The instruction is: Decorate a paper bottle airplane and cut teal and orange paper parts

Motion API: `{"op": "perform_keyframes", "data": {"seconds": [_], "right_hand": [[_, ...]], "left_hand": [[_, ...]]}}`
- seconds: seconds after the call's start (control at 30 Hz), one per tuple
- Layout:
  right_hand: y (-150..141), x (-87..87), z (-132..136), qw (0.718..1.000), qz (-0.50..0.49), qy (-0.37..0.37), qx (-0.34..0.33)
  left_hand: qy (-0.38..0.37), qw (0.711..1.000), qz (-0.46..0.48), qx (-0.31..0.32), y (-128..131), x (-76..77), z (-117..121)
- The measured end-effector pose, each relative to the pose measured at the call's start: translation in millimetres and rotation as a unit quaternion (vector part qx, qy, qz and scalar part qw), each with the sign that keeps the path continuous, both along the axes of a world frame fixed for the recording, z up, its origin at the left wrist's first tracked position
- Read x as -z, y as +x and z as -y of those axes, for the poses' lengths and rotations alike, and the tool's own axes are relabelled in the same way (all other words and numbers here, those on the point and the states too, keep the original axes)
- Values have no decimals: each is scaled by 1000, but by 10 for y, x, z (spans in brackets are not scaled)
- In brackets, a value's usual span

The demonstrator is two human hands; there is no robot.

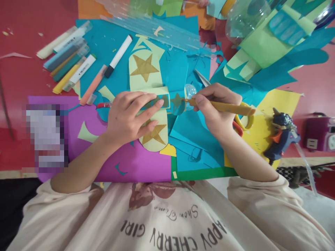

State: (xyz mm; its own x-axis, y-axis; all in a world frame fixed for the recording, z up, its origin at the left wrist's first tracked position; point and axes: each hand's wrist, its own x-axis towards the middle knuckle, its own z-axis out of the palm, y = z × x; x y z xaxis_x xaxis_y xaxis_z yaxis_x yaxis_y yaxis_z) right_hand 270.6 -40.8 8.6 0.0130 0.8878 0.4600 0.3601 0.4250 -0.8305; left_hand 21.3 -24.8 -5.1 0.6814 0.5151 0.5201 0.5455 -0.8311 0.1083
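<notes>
My left hand (pixel 131 115) lies with fingers spread across a pale yellow-green paper cutout (pixel 143 82) that bears gold stars. Its fingertips press on a blue strip on the cutout; part of the pattern is hidden beneath them. In my right hand (pixel 217 108) is an ochre marker (pixel 232 107), gripped in a pinch with its tip pointing left. That tip is close to a small gold-brown star (pixel 177 101) on a rounded blue piece; whether they touch I cannot tell. Scissors with a yellow and red handle (pixel 247 116) lie partly behind my right hand.
Several markers (pixel 70 55) lie at the upper left, near a white marker with a black cap (pixel 119 55). A glue gun (pixel 281 136) rests on yellow paper at right. Purple paper (pixel 146 164) and blue sheets cover the table. A green paper model (pixel 272 45) stands upper right.
</notes>
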Motion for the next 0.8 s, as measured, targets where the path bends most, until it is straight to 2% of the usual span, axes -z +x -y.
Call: {"op": "perform_keyframes", "data": {"seconds": [0.17,0.33,0.57,0.7,0.8], "right_hand": [[9,-3,-1,1000,7,-11,5],[12,-12,5,1000,-2,-13,8],[-4,-26,6,1000,-3,-22,11],[-17,-23,9,1000,-14,-22,8],[-22,-14,13,999,-23,-23,8]], "left_hand": [[71,997,1,0,25,-30,-4],[-4,999,36,11,23,3,2],[46,999,15,7,14,15,-5],[14,1000,-16,-3,-5,3,2],[33,999,-17,0,-1,-21,1]]}}
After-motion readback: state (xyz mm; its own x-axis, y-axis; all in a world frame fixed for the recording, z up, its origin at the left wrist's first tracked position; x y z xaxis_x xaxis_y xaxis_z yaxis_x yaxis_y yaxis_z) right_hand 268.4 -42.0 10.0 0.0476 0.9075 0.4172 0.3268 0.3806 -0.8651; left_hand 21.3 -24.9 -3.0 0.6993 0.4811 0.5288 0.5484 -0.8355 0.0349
